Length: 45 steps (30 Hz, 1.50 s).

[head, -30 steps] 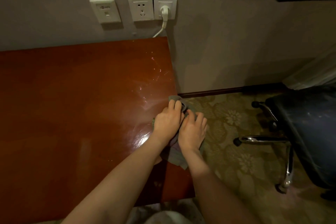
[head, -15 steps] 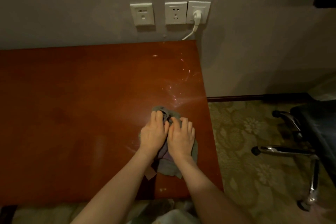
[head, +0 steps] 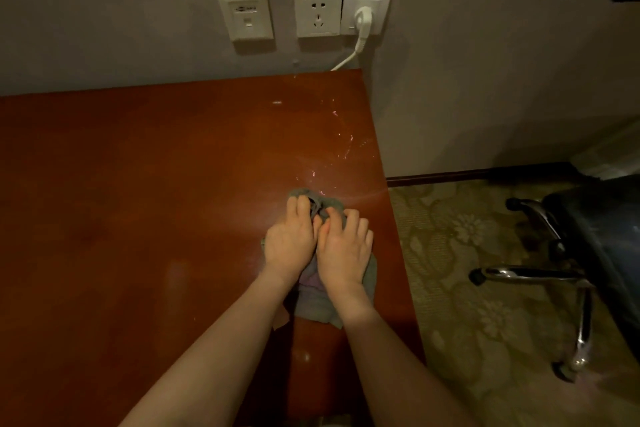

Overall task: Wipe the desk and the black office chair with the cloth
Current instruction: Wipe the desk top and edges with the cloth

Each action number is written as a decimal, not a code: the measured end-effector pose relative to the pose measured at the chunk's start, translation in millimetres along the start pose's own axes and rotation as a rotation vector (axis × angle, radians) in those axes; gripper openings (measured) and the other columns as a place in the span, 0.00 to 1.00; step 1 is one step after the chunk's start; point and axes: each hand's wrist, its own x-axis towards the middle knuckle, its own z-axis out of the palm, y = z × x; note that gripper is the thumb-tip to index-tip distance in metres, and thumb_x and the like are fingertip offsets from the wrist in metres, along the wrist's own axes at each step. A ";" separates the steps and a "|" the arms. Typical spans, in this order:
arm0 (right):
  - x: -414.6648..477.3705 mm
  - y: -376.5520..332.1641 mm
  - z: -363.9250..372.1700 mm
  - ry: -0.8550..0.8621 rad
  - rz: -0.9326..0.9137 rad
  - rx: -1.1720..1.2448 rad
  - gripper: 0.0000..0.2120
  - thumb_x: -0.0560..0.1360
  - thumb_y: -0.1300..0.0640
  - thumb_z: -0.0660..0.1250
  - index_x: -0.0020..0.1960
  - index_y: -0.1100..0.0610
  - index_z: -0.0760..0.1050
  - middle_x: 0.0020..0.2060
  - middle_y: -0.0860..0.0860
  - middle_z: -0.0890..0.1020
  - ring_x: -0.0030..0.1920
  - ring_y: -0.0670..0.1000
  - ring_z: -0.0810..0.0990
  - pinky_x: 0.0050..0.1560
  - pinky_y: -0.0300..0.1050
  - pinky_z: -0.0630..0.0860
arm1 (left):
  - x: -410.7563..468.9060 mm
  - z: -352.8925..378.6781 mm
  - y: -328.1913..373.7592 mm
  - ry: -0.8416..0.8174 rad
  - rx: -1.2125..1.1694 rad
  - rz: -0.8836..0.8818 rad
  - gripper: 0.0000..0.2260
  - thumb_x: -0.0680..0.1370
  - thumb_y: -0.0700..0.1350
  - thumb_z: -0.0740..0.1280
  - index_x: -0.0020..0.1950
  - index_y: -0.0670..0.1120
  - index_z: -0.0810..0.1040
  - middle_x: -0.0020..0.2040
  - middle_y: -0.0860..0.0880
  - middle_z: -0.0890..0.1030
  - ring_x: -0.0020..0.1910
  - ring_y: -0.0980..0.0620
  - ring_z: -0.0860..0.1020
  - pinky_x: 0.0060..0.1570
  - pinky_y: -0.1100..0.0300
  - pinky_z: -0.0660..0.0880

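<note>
at far left, broad desk (head: 121, 218) of reddish-brown wood, flat, polished, glossy, with dull smears. on the grey wall above, three square white socket plates (head: 318, 12); white plug (head: 363, 19) in the rightmost one, cord trailing down behind the desk's back edge.

near the desk's right edge, left hand (head: 289, 246) palm down on the cloth (head: 317, 308), fingers bent and dug into its bunched front folds, gripping them. cloth grey, soft, crumpled, with a purplish patch between the wrists; spread on the wood under both palms, front bunch poking out past the fingertips, back hem spilling out behind the wrists toward the near edge. just beside and touching the left hand, right hand (head: 343, 253) likewise palm down, fingers curled tight, knuckles raised, clutching the same cloth. ahead of the fingertips, glinting streaks and specks on the wood.

right of the desk, carpet (head: 467, 288), olive with pale flowers. at far right, well apart from hands and cloth, black chair (head: 609, 236): dark smooth seat, curved chrome legs, black castors.
</note>
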 end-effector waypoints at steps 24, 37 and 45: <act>44.6 94.4 10.4 -0.043 0.516 -0.035 0.11 0.74 0.57 0.60 0.48 0.57 0.80 0.41 0.55 0.78 0.40 0.57 0.78 0.40 0.49 0.75 | 90.9 50.0 113.1 -0.078 0.014 0.474 0.18 0.71 0.53 0.54 0.43 0.44 0.79 0.34 0.47 0.76 0.22 0.49 0.73 0.17 0.67 0.56; 21.0 25.0 9.5 0.027 0.130 0.128 0.14 0.75 0.56 0.56 0.50 0.53 0.80 0.44 0.53 0.79 0.44 0.51 0.69 0.40 0.47 0.75 | 39.1 -2.9 29.5 -0.038 -0.030 0.059 0.09 0.75 0.51 0.55 0.43 0.46 0.63 0.35 0.47 0.73 0.23 0.52 0.73 0.14 0.65 0.61; 19.5 -73.2 31.1 -0.048 -0.121 0.010 0.17 0.76 0.50 0.53 0.46 0.52 0.81 0.42 0.51 0.81 0.38 0.52 0.77 0.38 0.44 0.71 | 21.1 -22.0 -61.9 -0.128 -0.015 -0.307 0.12 0.79 0.49 0.55 0.47 0.39 0.69 0.41 0.41 0.74 0.26 0.44 0.73 0.19 0.60 0.64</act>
